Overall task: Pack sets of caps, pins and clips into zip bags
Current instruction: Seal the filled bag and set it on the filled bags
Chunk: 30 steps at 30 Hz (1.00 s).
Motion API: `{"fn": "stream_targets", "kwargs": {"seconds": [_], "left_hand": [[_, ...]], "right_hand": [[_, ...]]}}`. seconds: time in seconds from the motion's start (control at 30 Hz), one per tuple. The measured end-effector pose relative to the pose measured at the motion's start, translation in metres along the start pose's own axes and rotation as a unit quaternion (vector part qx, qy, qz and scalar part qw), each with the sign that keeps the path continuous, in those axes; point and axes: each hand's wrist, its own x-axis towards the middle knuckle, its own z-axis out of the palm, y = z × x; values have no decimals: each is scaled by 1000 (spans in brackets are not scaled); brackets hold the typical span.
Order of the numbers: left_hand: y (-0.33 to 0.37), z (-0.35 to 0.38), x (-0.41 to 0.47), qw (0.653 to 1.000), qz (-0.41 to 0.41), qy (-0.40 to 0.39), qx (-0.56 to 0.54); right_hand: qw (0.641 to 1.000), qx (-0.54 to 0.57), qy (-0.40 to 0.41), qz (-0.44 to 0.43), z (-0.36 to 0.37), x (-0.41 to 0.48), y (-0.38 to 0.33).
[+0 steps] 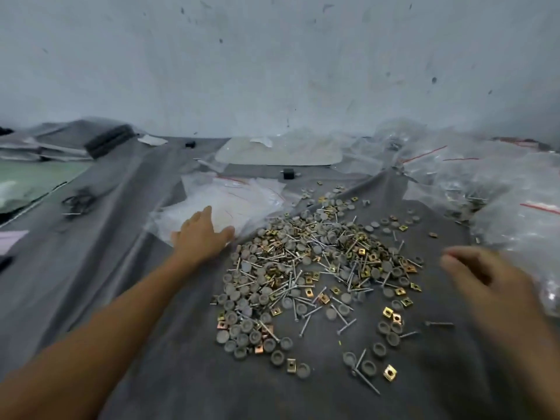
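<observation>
Left arm (91, 344) is outstretched, left hand (201, 234) splayed over zip bags (233, 198).

Bare grey cloth (169, 374) at 6 o'clock of the grey-and-brass cap, pin and clip heap (312, 268); filled clear plastic bags (485, 192) crowd 2 o'clock.

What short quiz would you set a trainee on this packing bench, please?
1. True or false: the left hand lies over the stack of flat zip bags.
2. What colour are the square clips? A brass-yellow, B red, C blue.
3. Fill in: the filled zip bags lie to the ___ of the loose pile of caps, pins and clips.
Key: 1 true; 2 A; 3 right.
</observation>
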Motion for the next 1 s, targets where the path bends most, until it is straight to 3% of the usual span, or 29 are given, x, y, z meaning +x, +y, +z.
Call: {"fn": "stream_targets", "kwargs": {"seconds": [0.07,0.13,0.33,0.5,0.57,0.67,0.8,0.93,1.0], "left_hand": [[0,0,7,1000,8,-9,23],[-2,-2,12,998,31,46,13],[-4,-10,15,987,33,155,21],[-2,-30,8,976,43,197,-82],[3,-42,6,963,19,172,-208],[11,-62,11,913,-38,122,-389],[9,-87,18,878,-117,75,-458],[11,-99,12,835,-120,11,-537],[20,-104,-2,828,-79,-11,-555]], "right_hand": [[996,14,-84,-40,26,-2,-19],[991,43,-113,-52,42,-3,-21],[986,39,-151,-67,60,-9,-15],[983,40,-159,-87,67,-10,-21],[981,45,-168,-86,69,-12,-23],[977,45,-197,-71,72,-12,-24],[972,49,-222,-63,74,-15,-27],[968,40,-243,-48,74,-15,-27],[970,48,-236,-44,74,-16,-30]]}}
